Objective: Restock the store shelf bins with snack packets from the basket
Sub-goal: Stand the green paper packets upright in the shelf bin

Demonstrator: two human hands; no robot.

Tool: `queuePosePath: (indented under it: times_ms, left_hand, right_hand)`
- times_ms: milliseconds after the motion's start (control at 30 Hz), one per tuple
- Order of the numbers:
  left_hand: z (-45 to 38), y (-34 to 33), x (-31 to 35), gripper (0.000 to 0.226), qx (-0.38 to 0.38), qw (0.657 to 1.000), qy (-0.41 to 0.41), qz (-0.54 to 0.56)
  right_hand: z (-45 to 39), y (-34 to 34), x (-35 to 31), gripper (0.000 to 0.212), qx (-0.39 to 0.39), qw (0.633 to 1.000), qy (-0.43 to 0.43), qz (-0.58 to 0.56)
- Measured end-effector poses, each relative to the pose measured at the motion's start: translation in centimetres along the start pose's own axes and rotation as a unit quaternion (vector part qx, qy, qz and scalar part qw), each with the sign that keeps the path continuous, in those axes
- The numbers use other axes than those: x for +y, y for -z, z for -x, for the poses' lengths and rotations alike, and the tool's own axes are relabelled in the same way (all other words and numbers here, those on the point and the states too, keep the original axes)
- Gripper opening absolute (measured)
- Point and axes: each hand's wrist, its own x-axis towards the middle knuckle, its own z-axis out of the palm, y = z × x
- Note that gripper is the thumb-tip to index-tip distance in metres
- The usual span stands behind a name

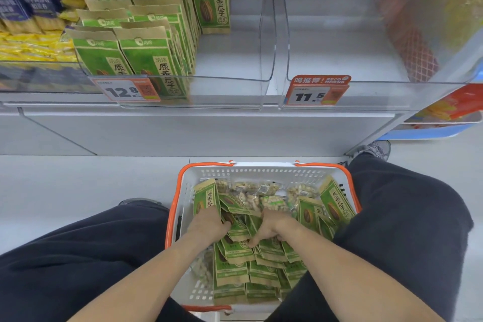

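A white basket with an orange rim (174, 206) sits on the floor between my knees. It holds several green sunflower-seed packets (236, 273) and clear bags of nuts (271, 201) at its far end. My left hand (209, 221) grips green packets on the basket's left side. My right hand (271, 227) has its fingers curled round green packets in the middle. On the shelf above, a clear bin (230, 78) holds rows of the same green packets (146, 55) in its left part. The clear bin (339, 60) to its right holds no packets.
Price tags reading 12.8 (125, 90) and 11.5 (317, 91) hang on the bin fronts. Yellow and blue snack packs (28, 15) fill the bin at far left. Red packets (454, 104) lie at the right edge. My legs flank the basket.
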Motion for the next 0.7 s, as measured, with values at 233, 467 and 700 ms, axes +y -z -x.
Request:
queuePosePath:
  times_ms: [233,467,700]
  left_hand:
    - [1.1,0.1,1.0,0.024,0.003,1.0,-0.01,0.009]
    - [2.5,1.8,2.6,0.028,0.023,0.994,-0.029,0.107]
    - [3.9,1.8,5.2,0.028,-0.045,0.944,-0.039,0.323]
  right_hand:
    - [1.1,0.0,0.8,0.114,0.007,0.998,-0.007,-0.065]
    - [1.7,2.1,2.8,0.086,-0.033,0.966,-0.011,-0.258]
    - [4.7,3.9,4.1,0.105,0.055,0.947,0.03,-0.315]
